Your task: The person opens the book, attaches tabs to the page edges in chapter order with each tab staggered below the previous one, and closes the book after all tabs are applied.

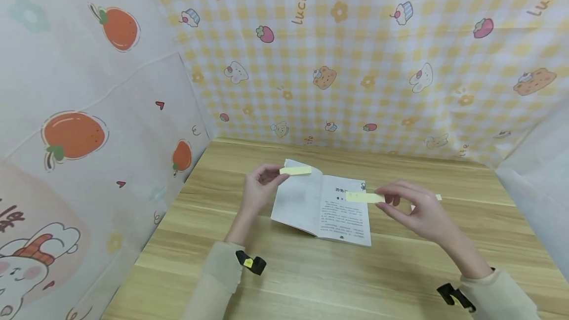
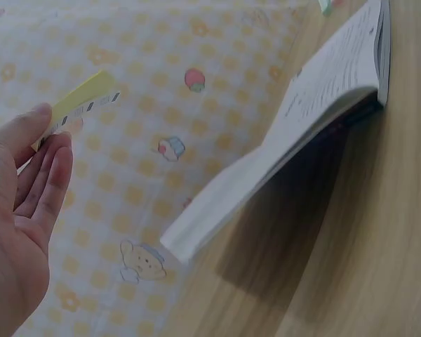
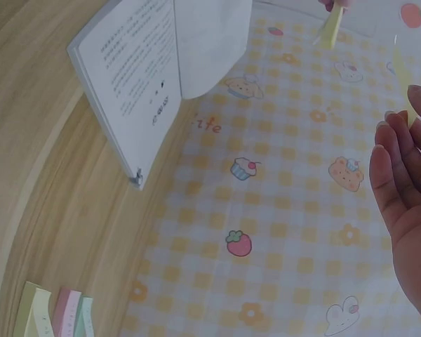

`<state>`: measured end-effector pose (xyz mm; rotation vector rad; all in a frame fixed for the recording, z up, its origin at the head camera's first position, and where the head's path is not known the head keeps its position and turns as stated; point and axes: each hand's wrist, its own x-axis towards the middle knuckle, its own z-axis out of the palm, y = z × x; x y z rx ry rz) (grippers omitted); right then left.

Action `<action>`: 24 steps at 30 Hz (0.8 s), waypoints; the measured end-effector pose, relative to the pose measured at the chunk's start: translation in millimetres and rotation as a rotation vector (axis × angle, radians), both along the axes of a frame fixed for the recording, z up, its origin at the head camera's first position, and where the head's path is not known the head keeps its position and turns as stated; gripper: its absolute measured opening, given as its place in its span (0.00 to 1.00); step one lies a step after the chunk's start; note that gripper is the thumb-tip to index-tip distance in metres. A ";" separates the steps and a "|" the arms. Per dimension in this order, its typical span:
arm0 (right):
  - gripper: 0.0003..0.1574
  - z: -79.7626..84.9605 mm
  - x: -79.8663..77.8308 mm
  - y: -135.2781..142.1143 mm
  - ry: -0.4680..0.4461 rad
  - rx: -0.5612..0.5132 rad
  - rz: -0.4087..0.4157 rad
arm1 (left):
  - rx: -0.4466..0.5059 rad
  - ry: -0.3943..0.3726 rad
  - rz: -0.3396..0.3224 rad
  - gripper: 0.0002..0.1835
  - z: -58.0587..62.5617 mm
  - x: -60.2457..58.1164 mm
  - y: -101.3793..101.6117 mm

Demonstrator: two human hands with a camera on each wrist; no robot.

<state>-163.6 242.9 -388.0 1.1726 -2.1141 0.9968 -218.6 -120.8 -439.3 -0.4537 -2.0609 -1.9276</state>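
My left hand (image 1: 260, 189) pinches a narrow pad of yellow sticky notes (image 1: 295, 171) between thumb and fingers, above the left page. Printed marks show along the pad's pale underside (image 2: 91, 107) in the left wrist view. In my right hand (image 1: 415, 209), thumb and fingertips pinch a yellow sticky note strip (image 1: 362, 197) with faint handwriting at its far end. That strip overlaps the right page in the head view. Between the hands an open book (image 1: 344, 216) lies on the table, its left page (image 1: 298, 201) blank and its right page printed with text.
To the right of the book, partly hidden behind my right hand in the head view, lie small sticky note strips: yellow (image 3: 35, 312), pink (image 3: 67, 312) and green (image 3: 85, 319). A checked cloth (image 1: 338, 53) hangs behind the wooden table (image 1: 302, 280). Another printed cloth (image 1: 111, 78) borders its left side.
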 end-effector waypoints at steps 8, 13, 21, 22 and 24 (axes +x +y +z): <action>0.24 -7.7 -1.5 2.6 -0.010 0.022 0.000 | -0.004 -0.076 0.060 0.15 -7.7 -13.9 -19.9; 0.24 -8.9 0.2 3.9 -0.031 0.021 -0.006 | -0.013 -0.092 0.093 0.16 -10.1 -19.8 -29.5; 0.24 -6.2 1.6 3.4 -0.030 0.028 -0.008 | -0.031 -0.108 0.131 0.17 -19.8 -34.1 -46.6; 0.25 -5.8 1.8 3.6 -0.035 0.032 -0.013 | -0.032 -0.106 0.132 0.17 -20.9 -35.4 -48.6; 0.25 -5.4 2.4 3.8 -0.048 0.039 -0.026 | -0.033 -0.110 0.143 0.16 -23.0 -37.9 -52.4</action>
